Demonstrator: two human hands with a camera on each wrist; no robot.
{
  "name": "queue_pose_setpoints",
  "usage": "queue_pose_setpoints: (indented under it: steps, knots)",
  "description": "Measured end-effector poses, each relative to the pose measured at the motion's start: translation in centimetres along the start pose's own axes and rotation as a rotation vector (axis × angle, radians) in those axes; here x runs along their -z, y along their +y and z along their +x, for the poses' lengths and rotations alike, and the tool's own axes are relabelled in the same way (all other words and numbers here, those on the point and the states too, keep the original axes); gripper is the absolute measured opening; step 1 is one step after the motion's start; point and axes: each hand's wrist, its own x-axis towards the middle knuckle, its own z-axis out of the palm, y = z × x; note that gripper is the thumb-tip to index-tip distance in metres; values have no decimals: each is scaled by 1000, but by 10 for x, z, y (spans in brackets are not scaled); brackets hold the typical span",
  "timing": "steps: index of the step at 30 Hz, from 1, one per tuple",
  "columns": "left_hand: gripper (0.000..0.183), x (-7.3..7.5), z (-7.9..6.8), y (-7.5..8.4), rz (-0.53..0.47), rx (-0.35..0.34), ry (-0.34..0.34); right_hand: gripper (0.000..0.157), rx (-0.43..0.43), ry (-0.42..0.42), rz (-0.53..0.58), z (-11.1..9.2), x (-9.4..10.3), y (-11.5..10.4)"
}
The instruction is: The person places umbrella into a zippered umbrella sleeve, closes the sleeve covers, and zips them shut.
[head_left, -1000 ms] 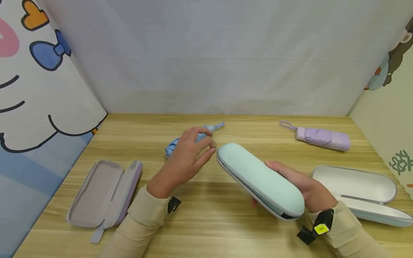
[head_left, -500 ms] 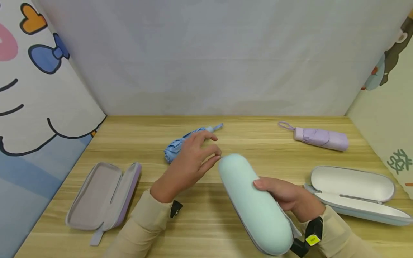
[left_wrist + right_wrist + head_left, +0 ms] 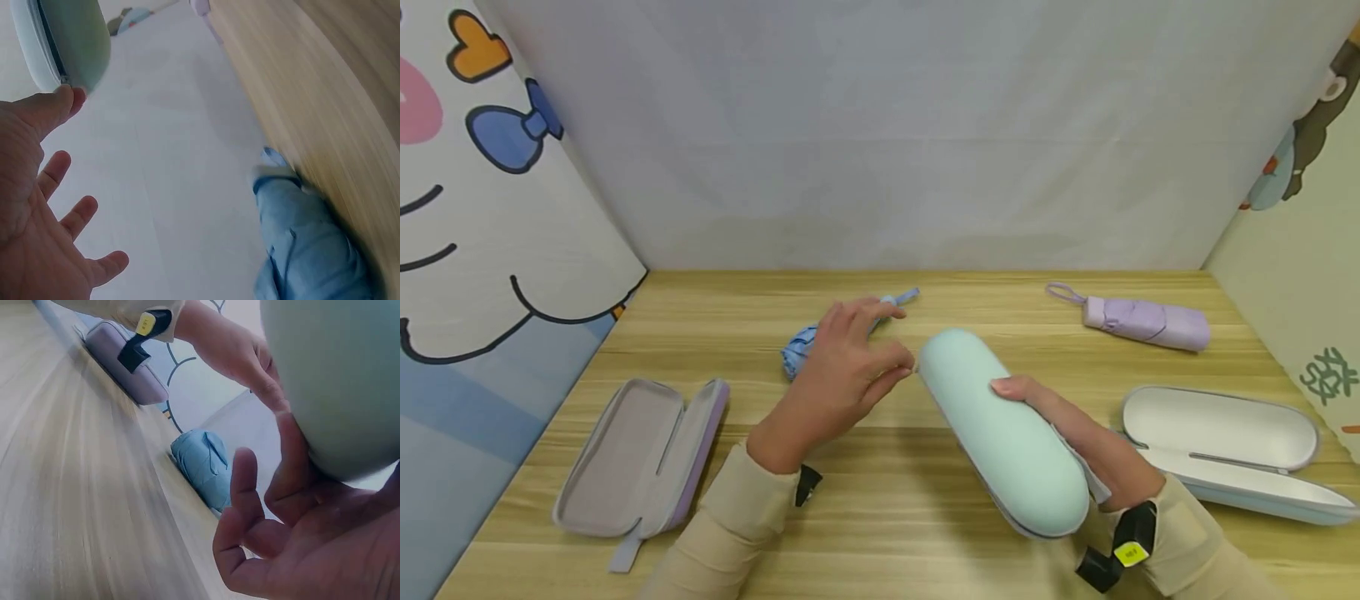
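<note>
A mint-green zip case [image 3: 1000,429], long with rounded ends, is held above the table and slanted. My right hand [image 3: 1075,429] grips its right side, thumb on the upper shell and fingers underneath. At the far end, my left hand [image 3: 853,362] pinches the small zipper pull [image 3: 64,80] between thumb and index finger, its other fingers spread. Beside the pull, a dark gap runs between the two shells in the left wrist view. Behind the left hand lies a folded blue umbrella [image 3: 306,237], partly hidden in the head view.
An open case with grey lining and a purple shell [image 3: 617,467] lies at left. Another open case, white inside and mint outside [image 3: 1221,425], lies at right, near the right forearm. A folded lilac umbrella [image 3: 1157,325] rests at the back right of the wooden table [image 3: 850,533].
The mint case has turned so its smooth upper shell faces up and the side gap is hidden from the head view. It dipped, then rose again. My left hand moved slightly right.
</note>
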Motion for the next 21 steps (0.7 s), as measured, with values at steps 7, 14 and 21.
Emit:
queue_pose_setpoints:
  steps: [7,14,21]
  knots:
    - [4,-10,4,16,-12,-18,-20,87,-75,132,-12,10,4,-6]
    - [4,-15,9,41,-48,-53,-79,81,170,-7,30,26,16,-6]
    - [16,-15,9,47,-186,54,-154,79,216,-112,14,27,24,-6]
